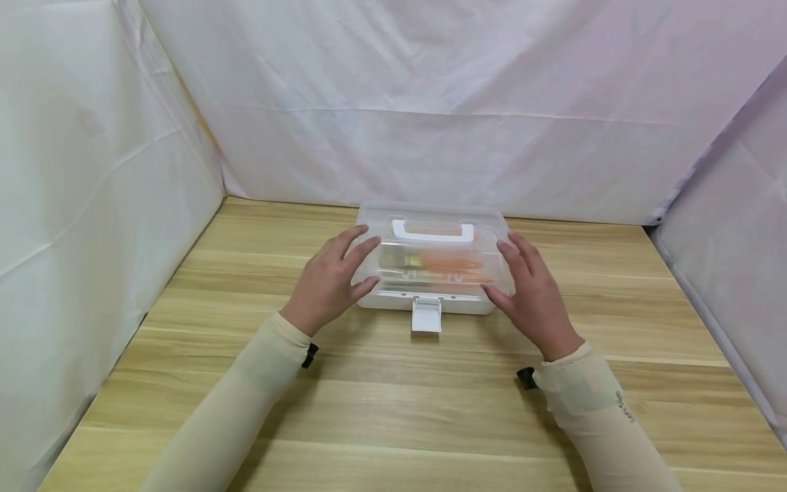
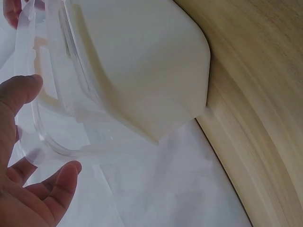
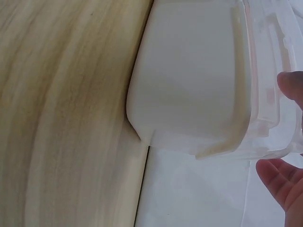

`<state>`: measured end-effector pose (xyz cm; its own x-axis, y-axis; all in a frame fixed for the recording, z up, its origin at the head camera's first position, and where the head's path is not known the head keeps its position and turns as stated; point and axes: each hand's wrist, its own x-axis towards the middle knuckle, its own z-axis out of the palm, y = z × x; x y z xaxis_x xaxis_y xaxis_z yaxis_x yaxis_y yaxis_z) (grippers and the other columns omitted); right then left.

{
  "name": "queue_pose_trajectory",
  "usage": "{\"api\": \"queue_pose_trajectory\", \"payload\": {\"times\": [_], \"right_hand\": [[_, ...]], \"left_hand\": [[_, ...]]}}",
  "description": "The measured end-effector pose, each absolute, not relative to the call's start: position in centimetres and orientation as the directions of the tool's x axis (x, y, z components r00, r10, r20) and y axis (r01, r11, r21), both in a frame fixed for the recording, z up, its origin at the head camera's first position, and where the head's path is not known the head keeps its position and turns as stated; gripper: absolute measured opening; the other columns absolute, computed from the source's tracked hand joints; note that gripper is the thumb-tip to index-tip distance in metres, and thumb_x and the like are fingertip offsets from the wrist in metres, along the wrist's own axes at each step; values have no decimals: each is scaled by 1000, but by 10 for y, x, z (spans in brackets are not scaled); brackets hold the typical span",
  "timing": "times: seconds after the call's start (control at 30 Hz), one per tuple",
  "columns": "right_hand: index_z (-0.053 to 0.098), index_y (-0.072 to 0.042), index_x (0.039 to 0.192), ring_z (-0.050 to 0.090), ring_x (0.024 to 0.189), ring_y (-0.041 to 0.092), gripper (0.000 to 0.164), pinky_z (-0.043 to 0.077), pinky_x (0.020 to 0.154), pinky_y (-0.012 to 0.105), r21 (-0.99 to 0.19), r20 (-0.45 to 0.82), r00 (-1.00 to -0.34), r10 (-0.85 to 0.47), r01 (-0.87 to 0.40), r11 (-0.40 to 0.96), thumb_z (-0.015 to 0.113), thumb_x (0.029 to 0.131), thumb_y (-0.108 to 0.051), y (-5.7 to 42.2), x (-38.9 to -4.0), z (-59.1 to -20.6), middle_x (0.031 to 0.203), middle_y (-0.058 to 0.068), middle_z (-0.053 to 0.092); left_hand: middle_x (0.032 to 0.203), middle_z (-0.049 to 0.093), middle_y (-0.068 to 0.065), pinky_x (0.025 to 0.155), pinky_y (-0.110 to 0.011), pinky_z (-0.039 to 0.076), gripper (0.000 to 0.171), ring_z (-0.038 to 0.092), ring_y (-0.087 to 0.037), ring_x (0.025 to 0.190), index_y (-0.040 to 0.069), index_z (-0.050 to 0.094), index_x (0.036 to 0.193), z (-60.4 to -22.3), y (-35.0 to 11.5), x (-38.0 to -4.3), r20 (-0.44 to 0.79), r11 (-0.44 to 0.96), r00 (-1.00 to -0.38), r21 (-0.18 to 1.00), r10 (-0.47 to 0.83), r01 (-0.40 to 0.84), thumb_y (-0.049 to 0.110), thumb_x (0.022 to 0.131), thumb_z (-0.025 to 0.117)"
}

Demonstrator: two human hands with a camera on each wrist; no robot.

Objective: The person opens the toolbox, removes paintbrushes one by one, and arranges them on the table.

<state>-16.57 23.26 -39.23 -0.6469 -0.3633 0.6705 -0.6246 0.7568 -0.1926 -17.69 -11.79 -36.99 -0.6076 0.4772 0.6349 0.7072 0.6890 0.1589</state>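
A storage box with a clear lid [image 1: 492, 239] and a white base [image 1: 387, 301] stands on the table. Its white carrying handle [image 1: 433, 236] lies across the top, and the front latch [image 1: 427, 318] sticks out unfastened. Orange-handled items [image 1: 449, 260] show blurred through the lid. My left hand [image 1: 326, 281] is at the lid's left side, thumb and fingers spread apart. On the opposite side my right hand [image 1: 536, 297] mirrors it, fingertips right at the lid's edge. In both wrist views the white end walls [image 2: 142, 61] [image 3: 189, 71] of the base are seen, with fingers around the lid's corners.
The wood-grain table [image 1: 393, 410] stretches in front of the box and to both sides. White cloth walls [image 1: 430, 157] close off the back, left and right, with the rear one right behind the box. Small black pieces [image 1: 526, 378] stick out from under both sleeves.
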Motion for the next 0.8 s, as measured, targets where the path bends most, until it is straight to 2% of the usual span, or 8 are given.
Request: {"api": "queue_pose_trajectory", "payload": {"times": [0.3, 0.53, 0.73, 0.8], "right_hand": [[50, 1, 133, 57, 109, 43, 78, 53, 75, 55, -208, 706, -627, -328, -626, 751, 91, 67, -1, 231, -166, -383, 140, 24, 47], [54, 2, 130, 58, 111, 40, 77, 53, 80, 55, -188, 717, -605, -347, -647, 739, 93, 63, -3, 233, -169, -377, 136, 23, 52], [53, 3, 131, 57, 115, 41, 75, 52, 84, 56, -179, 704, -613, -360, -643, 745, 91, 68, -8, 237, -172, -372, 139, 24, 50], [53, 3, 132, 57, 115, 42, 69, 52, 85, 57, -179, 698, -616, -364, -642, 745, 87, 78, -21, 238, -173, -371, 140, 24, 50]], "left_hand": [[140, 50, -19, 77, -46, 55, 62, 61, -37, 106, 5, 56, 134, -370, -117, -178, 655, 687, -614, 194, 440, 700, 19, 81, 83], [144, 43, -21, 67, -44, 57, 63, 59, -37, 114, 3, 53, 136, -371, -120, -177, 653, 676, -638, 254, 408, 692, 23, 83, 81], [146, 40, -20, 58, -39, 55, 62, 59, -36, 118, 4, 53, 136, -374, -125, -175, 642, 682, -652, 264, 403, 682, 22, 83, 80], [147, 39, -20, 56, -37, 54, 62, 59, -37, 118, 4, 53, 136, -375, -127, -174, 647, 679, -648, 265, 401, 685, 21, 83, 80]]}}
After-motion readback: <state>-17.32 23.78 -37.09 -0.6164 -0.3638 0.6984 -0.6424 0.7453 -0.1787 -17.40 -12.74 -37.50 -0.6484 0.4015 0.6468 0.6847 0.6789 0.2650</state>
